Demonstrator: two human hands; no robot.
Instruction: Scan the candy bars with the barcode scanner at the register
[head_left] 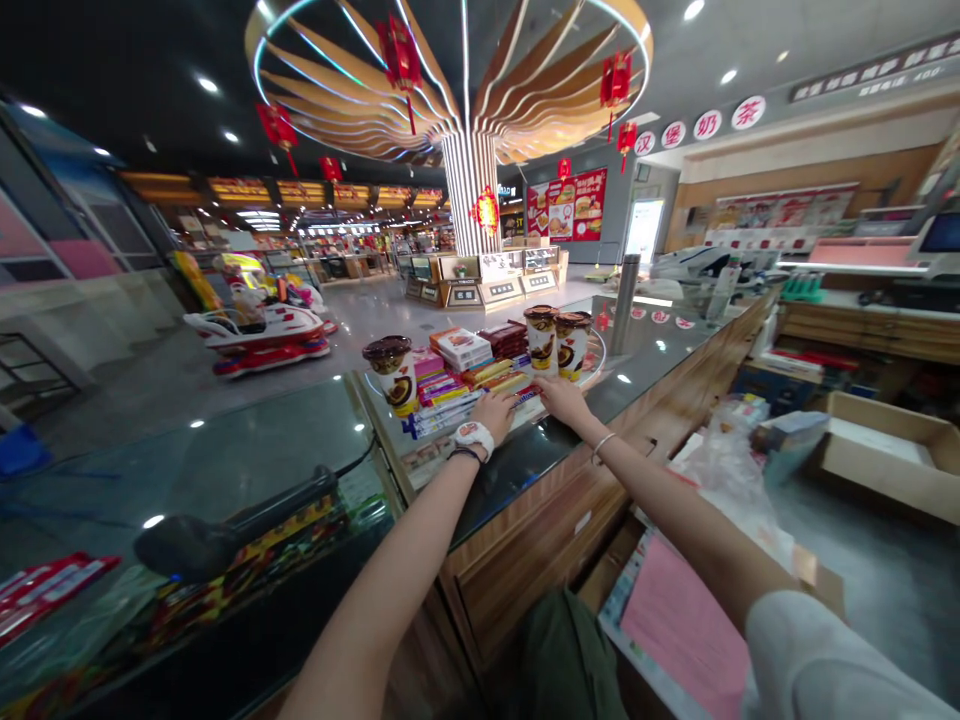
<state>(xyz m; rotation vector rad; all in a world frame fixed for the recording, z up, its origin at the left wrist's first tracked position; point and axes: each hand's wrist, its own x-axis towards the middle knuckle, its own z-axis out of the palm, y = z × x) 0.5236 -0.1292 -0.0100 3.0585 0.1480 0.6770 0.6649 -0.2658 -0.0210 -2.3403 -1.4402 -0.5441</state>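
On the dark glass counter (pixel 517 470) lies a tray of packaged snacks: blue and white sticks (pixel 442 412), yellow packs (pixel 495 375), a white and orange box (pixel 461 347) and dark red packs (pixel 507 338). One lidded cup (pixel 392 375) stands at their left; two more, a left one (pixel 541 340) and a right one (pixel 573 345), stand at their right. My left hand (pixel 495 412) reaches the front of the snacks, its fingers bent on the sticks. Beside the right cups, my right hand (pixel 561 400) touches the front packs; what its fingers hold is too small to tell.
A black handheld scanner (pixel 202 540) lies on the left counter, its cable running toward the snacks. A metal post (pixel 624 300) rises behind the cups. Below right are an open cardboard box (pixel 892 455), plastic bags (pixel 731 470) and an open drawer with pink paper (pixel 682 620).
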